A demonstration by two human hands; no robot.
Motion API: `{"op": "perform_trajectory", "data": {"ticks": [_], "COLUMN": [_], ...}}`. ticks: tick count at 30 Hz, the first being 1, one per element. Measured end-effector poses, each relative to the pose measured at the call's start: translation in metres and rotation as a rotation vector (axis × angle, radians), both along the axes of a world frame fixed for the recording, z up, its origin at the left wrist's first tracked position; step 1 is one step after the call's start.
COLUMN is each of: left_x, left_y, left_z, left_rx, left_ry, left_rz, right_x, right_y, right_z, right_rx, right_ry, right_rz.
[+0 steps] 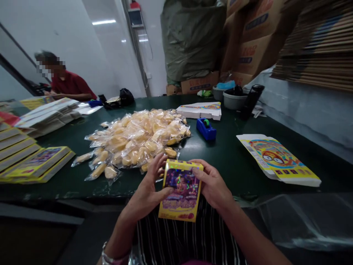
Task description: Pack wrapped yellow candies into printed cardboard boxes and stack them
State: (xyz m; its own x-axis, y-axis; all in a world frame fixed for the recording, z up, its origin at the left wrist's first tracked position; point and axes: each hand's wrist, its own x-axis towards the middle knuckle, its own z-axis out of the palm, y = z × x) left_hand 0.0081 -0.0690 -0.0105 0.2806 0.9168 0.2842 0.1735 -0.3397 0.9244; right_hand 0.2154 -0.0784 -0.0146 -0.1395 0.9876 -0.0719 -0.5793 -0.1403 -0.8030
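Observation:
Both my hands hold a yellow printed box [180,197] upright over my lap, its purple shiny front turned toward me. My left hand [150,191] grips the left side, thumb lying across the front. On the right side, my right hand [213,184] has its thumb on the upper corner and its fingers behind, hidden by the box. Just beyond, a heap of small pale snacks in clear wrappers [143,134] covers the middle of the green table [182,152]. Farther right stands a blue tape dispenser [206,129].
Yellow boxes [35,163] are stacked at the left, before bundled flat cartons [52,116]. A printed flat box [278,158] lies at the right, and white cartons [200,110] at the back. Grey tubs [234,100] and a black bottle [252,99] stand behind. Another person [70,84] sits far left.

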Motion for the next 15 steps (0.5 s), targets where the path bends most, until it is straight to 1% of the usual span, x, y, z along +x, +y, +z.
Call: {"op": "perform_trajectory", "data": {"ticks": [1, 2, 4, 5, 6, 7, 9, 11, 12, 13, 15], "left_x": [-0.008, -0.015, -0.022, -0.023, -0.021, -0.019, -0.018, -0.029, -0.041, -0.057, -0.101], "left_y": [-0.003, -0.01, -0.032, -0.045, -0.058, -0.069, -0.081, -0.081, -0.08, -0.078, -0.071], "left_z": [-0.007, -0.014, -0.031, -0.038, -0.045, -0.051, -0.059, -0.058, -0.052, -0.043, -0.017], "left_rx": [0.031, 0.073, 0.174, 0.235, 0.302, 0.343, 0.394, 0.42, 0.426, 0.435, 0.429], "left_ry": [0.043, 0.096, 0.236, 0.319, 0.414, 0.502, 0.642, 0.738, 0.77, 0.789, 0.819], "left_rz": [0.092, 0.218, 0.451, 0.527, 0.536, 0.512, 0.51, 0.552, 0.576, 0.597, 0.662], "right_x": [-0.004, -0.008, -0.02, -0.026, -0.034, -0.043, -0.062, -0.083, -0.094, -0.103, -0.115], "right_y": [0.003, 0.006, 0.006, 0.005, 0.003, 0.001, 0.001, 0.005, 0.007, 0.009, 0.013], "right_z": [-0.001, -0.001, -0.001, -0.002, -0.002, -0.004, -0.007, -0.008, -0.007, -0.006, -0.004], "right_rx": [-0.041, -0.069, -0.099, -0.114, -0.135, -0.158, -0.192, -0.186, -0.172, -0.156, -0.121], "right_ry": [0.038, 0.066, 0.093, 0.099, 0.105, 0.109, 0.111, 0.115, 0.12, 0.128, 0.122], "right_rz": [-0.028, -0.05, -0.067, -0.061, -0.05, -0.041, -0.017, 0.033, 0.067, 0.103, 0.149]}}
